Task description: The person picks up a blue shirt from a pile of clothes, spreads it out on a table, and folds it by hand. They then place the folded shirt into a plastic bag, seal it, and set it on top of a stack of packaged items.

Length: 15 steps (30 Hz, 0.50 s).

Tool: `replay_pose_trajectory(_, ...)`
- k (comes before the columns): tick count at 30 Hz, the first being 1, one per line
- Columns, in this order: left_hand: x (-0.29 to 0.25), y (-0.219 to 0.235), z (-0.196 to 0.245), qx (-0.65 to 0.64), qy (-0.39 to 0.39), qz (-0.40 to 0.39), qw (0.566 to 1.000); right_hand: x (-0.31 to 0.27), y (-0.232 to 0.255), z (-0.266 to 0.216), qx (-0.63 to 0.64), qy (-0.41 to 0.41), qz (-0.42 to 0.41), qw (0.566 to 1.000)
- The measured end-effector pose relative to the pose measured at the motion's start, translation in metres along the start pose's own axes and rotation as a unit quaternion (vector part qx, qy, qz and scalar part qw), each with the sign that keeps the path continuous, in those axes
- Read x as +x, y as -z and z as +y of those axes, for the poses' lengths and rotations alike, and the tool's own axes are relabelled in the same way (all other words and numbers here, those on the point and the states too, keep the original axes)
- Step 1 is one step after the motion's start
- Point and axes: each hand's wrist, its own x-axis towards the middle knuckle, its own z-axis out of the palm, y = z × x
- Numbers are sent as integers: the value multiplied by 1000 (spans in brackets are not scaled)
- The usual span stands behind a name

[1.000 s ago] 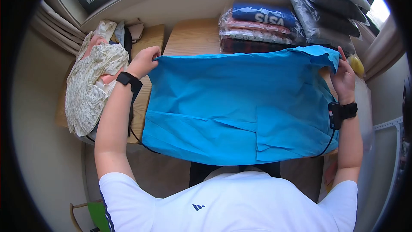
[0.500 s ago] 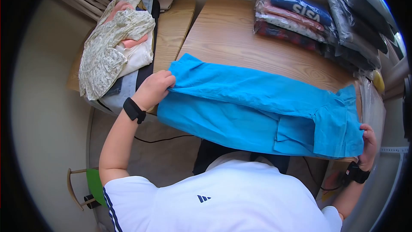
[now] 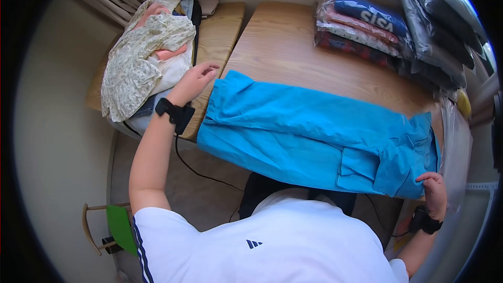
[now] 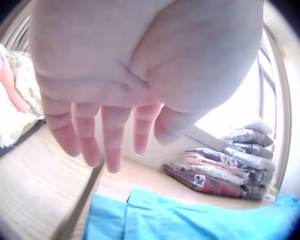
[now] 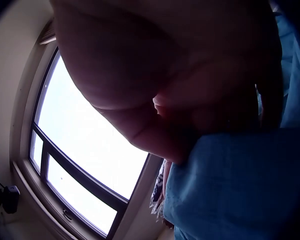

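A bright blue garment (image 3: 293,126) lies folded into a long strip along the table's near edge, a flap of cloth lying across its right part. My left hand (image 3: 195,81) is raised off its left end, beside the far left corner. In the left wrist view the fingers (image 4: 113,135) hang loosely, with nothing held, and the cloth shows below them. At the near right corner, my right hand (image 3: 436,195) pinches the garment's edge between thumb and fingers. The right wrist view shows the thumb (image 5: 160,137) against the blue cloth (image 5: 220,180); the other fingers are dark and partly hidden.
Heaped clothes (image 3: 141,63) cover the left side of the wooden table (image 3: 283,36). Bagged folded clothes (image 3: 361,26) are stacked at the back right, beside a taller stack of dark bagged items (image 3: 435,42). Clear plastic (image 3: 455,141) hangs at the right edge. A cable (image 3: 204,170) trails from the left wrist.
The blue garment was held up spread between both hands, then lowered and folded over onto the table. My left hand has let go of its left end and risen away; the right stays at the right corner.
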Motion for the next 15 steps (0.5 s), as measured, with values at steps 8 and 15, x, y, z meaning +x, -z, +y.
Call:
replay_pose_trajectory(8, 66, -19, 9, -5, 108, -170, 980, -6, -7, 58, 126, -23, 23, 992)
replay_pose_trajectory(15, 48, -13, -2, -159, 236, 19, 958, -6, 1, 81, 241, -20, 50, 969)
